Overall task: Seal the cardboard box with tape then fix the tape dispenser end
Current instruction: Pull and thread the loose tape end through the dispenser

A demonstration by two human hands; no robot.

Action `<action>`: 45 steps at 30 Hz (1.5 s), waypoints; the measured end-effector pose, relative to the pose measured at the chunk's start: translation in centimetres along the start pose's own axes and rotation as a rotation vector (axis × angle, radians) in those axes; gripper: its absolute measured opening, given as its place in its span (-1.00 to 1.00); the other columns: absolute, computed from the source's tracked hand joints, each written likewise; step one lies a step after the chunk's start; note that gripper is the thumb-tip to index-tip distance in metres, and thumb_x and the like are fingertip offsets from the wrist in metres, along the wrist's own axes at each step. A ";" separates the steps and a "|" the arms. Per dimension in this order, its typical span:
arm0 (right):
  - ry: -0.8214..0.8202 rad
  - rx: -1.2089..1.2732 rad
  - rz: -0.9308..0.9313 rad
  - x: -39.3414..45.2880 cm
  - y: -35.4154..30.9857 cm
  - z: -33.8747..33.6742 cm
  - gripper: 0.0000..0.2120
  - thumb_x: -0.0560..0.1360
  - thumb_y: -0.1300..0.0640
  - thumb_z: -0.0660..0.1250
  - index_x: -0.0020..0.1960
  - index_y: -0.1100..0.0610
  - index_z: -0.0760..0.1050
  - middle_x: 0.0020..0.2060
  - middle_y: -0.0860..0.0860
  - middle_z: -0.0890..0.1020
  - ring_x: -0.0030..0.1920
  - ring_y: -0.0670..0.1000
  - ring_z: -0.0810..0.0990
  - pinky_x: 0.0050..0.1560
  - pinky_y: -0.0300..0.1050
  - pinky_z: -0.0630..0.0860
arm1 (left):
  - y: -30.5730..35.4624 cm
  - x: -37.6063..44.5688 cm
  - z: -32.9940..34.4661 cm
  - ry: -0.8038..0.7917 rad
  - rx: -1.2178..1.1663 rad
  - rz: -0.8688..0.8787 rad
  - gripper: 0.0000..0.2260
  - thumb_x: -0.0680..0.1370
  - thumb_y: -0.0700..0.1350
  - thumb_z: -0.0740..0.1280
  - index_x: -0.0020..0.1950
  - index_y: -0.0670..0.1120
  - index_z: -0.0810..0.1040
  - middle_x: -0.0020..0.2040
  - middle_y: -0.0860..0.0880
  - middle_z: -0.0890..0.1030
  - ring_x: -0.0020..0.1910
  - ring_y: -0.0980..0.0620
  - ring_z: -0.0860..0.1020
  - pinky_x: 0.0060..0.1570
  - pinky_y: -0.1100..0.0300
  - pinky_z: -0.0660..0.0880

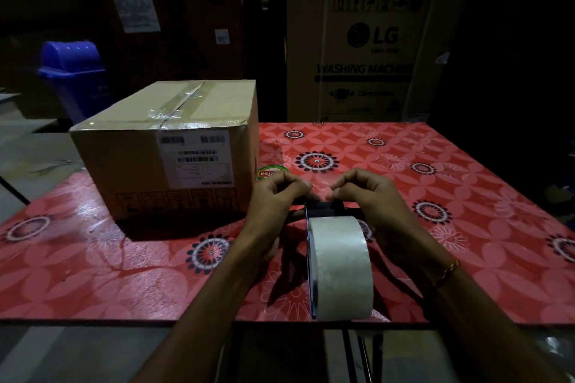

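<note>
Tape dispenser (337, 258): near table (435, 171) front edge, long axis front-to-back, cutter end pointing away. Left hand (277, 196) and right hand (364, 193): fingertips pinched at cutter end, prob. on tape end; dim. Cardboard box (168, 149): rear-left, top seam taped.

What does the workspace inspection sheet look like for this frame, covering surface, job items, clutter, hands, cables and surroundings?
Surface: red floral-patterned table, glossy, with a round green sticker beside the box.
Job's things: cardboard box on the table's left part, flaps shut, clear tape along the top seam; tape dispenser with a large roll at the near edge.
Clutter: nothing seen.
Hands: left hand and right hand pinch at the dispenser's front end; whether they hold tape cannot be told.
Cables: nothing seen.
Surroundings: dim room, blue bin behind left, large LG washing machine carton behind the table.
</note>
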State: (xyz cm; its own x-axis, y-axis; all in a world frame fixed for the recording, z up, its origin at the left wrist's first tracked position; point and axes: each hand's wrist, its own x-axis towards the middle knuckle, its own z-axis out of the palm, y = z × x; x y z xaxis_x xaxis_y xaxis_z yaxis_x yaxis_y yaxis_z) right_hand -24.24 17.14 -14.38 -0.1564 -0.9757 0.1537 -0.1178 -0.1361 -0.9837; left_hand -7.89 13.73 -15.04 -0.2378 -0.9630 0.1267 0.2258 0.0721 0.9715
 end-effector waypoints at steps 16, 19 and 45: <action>0.112 0.058 0.018 -0.6 -0.1 0.5 -0.85 0.50 0.41 0.25 -0.23 0.28 0.48 -0.25 0.23 0.54 -0.23 0.11 0.52 -0.36 -0.27 0.55 | -0.1 -0.3 0.0 -0.111 -0.100 -0.097 -0.95 0.56 -0.27 0.26 -0.09 -0.19 0.50 -0.10 -0.21 0.58 0.01 -0.13 0.61 -0.07 0.08 0.59; 0.124 0.058 0.023 -0.7 0.1 0.5 -0.89 0.51 0.39 0.26 -0.18 0.30 0.50 -0.26 0.21 0.54 -0.24 0.09 0.52 -0.37 -0.29 0.54 | -0.4 -0.4 0.2 -0.112 -0.042 -0.072 -0.89 0.53 -0.32 0.32 -0.16 -0.15 0.49 -0.14 -0.20 0.61 -0.05 -0.09 0.65 -0.01 0.03 0.57; -0.081 0.105 -0.071 -0.9 -0.6 -1.0 -0.84 0.49 0.46 0.23 -0.17 0.32 0.54 -0.24 0.09 0.63 -0.17 0.01 0.63 -0.16 -0.20 0.62 | -0.3 -0.2 0.0 -0.095 -0.137 -0.050 -0.84 0.50 -0.39 0.31 -0.23 -0.18 0.53 -0.26 -0.10 0.65 -0.20 -0.01 0.66 -0.18 0.12 0.62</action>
State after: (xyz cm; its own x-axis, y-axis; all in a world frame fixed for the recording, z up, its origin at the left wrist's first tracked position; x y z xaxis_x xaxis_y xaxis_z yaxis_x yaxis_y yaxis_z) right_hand -24.98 18.29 -13.81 -0.0710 -0.9732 0.2189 -0.0217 -0.2179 -0.9757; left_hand -7.88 13.85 -15.36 -0.3382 -0.9353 0.1039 0.3370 -0.0173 0.9413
